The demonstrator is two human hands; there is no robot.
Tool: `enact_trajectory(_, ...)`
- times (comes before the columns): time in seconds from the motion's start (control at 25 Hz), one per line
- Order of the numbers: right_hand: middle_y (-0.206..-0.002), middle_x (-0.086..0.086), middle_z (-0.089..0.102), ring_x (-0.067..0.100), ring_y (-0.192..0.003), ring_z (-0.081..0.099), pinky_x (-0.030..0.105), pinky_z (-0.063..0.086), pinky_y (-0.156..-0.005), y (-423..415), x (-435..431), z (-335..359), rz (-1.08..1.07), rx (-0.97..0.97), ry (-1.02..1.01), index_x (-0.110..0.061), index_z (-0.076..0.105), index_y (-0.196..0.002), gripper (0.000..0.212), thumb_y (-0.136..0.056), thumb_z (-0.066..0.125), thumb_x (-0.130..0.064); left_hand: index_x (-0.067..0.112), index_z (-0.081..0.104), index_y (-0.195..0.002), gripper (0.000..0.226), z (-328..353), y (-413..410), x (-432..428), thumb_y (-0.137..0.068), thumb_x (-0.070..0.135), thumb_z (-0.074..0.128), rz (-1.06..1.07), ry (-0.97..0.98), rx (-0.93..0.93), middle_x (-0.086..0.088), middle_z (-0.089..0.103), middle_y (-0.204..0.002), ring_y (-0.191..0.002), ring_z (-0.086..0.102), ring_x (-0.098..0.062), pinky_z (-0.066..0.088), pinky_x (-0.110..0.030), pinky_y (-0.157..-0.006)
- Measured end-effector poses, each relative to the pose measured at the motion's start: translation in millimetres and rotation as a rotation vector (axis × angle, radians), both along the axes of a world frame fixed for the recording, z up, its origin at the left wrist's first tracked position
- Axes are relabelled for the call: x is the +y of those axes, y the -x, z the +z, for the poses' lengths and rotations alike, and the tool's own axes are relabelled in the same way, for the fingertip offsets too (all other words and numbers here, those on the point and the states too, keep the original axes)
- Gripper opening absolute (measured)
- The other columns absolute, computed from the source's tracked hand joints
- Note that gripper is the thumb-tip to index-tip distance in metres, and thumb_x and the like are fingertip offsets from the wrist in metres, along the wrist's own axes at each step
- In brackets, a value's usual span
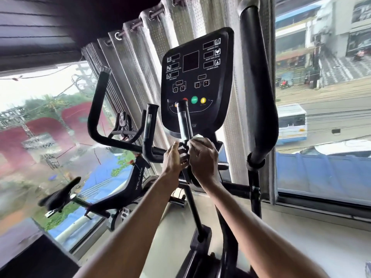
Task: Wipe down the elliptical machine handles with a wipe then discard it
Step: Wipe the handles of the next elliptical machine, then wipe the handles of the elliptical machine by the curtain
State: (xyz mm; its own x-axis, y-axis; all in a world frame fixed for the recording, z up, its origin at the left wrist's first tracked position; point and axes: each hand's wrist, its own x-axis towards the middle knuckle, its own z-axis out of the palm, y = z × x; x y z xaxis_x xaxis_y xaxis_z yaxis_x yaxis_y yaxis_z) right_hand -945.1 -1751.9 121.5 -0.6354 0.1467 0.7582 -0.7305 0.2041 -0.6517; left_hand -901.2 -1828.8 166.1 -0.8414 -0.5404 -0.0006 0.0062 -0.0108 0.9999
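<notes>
The elliptical's black console stands at centre. Two short inner handles rise in front of it, the left inner handle and the right inner handle. Long moving arms flank them, the left arm and the right arm. Both my hands meet at the base of the right inner handle. My right hand wraps a white wipe around the handle; only scraps of the wipe show. My left hand grips the same handle from the left, thumb up, its fingers mostly hidden.
A black spin bike with its saddle stands to the left by the window. A silver curtain hangs behind the console. A pale sill runs under the right window, with a street outside.
</notes>
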Motion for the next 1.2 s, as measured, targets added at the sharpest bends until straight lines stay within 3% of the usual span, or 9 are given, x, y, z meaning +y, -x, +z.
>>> enact_trajectory(0.12,-0.097,-0.004,0.077,0.004,-0.087,0.070,0.016,0.053,-0.081,-29,-7,3,0.249,0.011,-0.037,-0.014,0.079,-0.099,0.013,-0.093,0.070,-0.022,0.017,0.067,-0.105,0.032,3,-24,-10,-0.109,0.033,0.040,0.033,-0.035,0.053,-0.002,0.072,-0.094,-0.084,0.069,-0.014,0.053,-0.028,-0.065)
enact_trajectory(0.28,-0.090,-0.008,0.078,0.012,-0.082,0.074,0.035,0.061,-0.076,-53,-28,-12,0.648,-0.633,0.088,-0.029,0.079,-0.093,0.020,-0.079,0.079,-0.043,0.015,0.065,-0.093,0.027,-1,-87,-48,-0.106,0.019,0.041,0.088,-0.096,0.072,-0.010,0.066,-0.098,-0.087,0.064,-0.021,0.054,-0.035,-0.076)
enact_trajectory(0.4,-0.084,0.006,0.074,0.016,-0.070,0.067,0.024,0.054,-0.057,-86,-48,-11,0.956,-0.848,0.150,-0.015,0.076,-0.090,0.003,-0.090,0.072,-0.015,0.011,0.069,-0.104,0.016,-9,-143,-79,-0.098,0.009,0.054,0.122,-0.043,-0.024,-0.013,0.067,-0.100,-0.086,0.065,-0.024,0.057,-0.040,-0.080)
enact_trajectory(0.48,-0.082,0.012,0.071,0.018,-0.067,0.067,0.024,0.055,-0.058,-113,-60,-13,1.139,-0.916,0.140,-0.010,0.072,-0.090,0.011,-0.092,0.065,-0.002,0.012,0.071,-0.098,0.011,-17,-184,-93,-0.093,0.006,0.064,0.181,0.024,-0.067,-0.011,0.069,-0.091,-0.082,0.066,-0.023,0.058,-0.035,-0.075)
enact_trajectory(0.64,-0.077,0.010,0.072,0.018,-0.064,0.068,0.023,0.056,-0.055,-177,-89,-24,1.458,-0.981,-0.061,-0.006,0.070,-0.095,0.012,-0.094,0.061,0.001,0.008,0.072,-0.089,0.006,-30,-288,-97,-0.087,0.003,0.074,0.451,0.148,-0.058,-0.010,0.066,-0.080,-0.071,0.064,-0.020,0.053,-0.029,-0.069)
enact_trajectory(0.72,-0.084,0.010,0.075,0.018,-0.072,0.072,0.024,0.057,-0.060,-221,-99,-34,1.657,-0.992,-0.167,-0.004,0.070,-0.101,0.010,-0.096,0.062,-0.004,0.003,0.073,-0.094,0.008,-40,-345,-86,-0.086,0.001,0.074,0.586,0.164,-0.089,-0.009,0.067,-0.076,-0.063,0.063,-0.017,0.052,-0.026,-0.063)
enact_trajectory(0.84,-0.102,0.009,0.077,0.015,-0.087,0.073,0.022,0.054,-0.070,-294,-102,-46,1.850,-0.921,-0.400,-0.008,0.071,-0.111,0.024,-0.090,0.075,-0.018,0.005,0.072,-0.099,0.012,-52,-427,-65,-0.087,0.004,0.073,0.812,0.136,-0.171,-0.010,0.069,-0.083,-0.070,0.066,-0.019,0.056,-0.028,-0.062)
enact_trajectory(1.0,-0.096,0.012,0.076,0.011,-0.075,0.069,0.017,0.050,-0.062,-412,-100,-56,2.024,-0.804,-0.538,0.000,0.072,-0.109,0.027,-0.084,0.079,-0.008,0.010,0.069,-0.104,0.021,-63,-548,-26,-0.084,0.011,0.076,1.103,0.113,-0.210,-0.004,0.069,-0.087,-0.074,0.066,-0.019,0.054,-0.030,-0.063)
enact_trajectory(1.2,-0.086,0.007,0.075,0.014,-0.076,0.068,0.029,0.057,-0.073,-568,-84,-71,2.302,-0.759,-0.695,-0.007,0.078,-0.096,0.012,-0.093,0.069,-0.016,0.007,0.071,-0.106,0.023,-66,-692,52,-0.088,0.019,0.079,1.319,-0.007,-0.216,-0.001,0.070,-0.080,-0.064,0.065,-0.011,0.050,-0.020,-0.052)
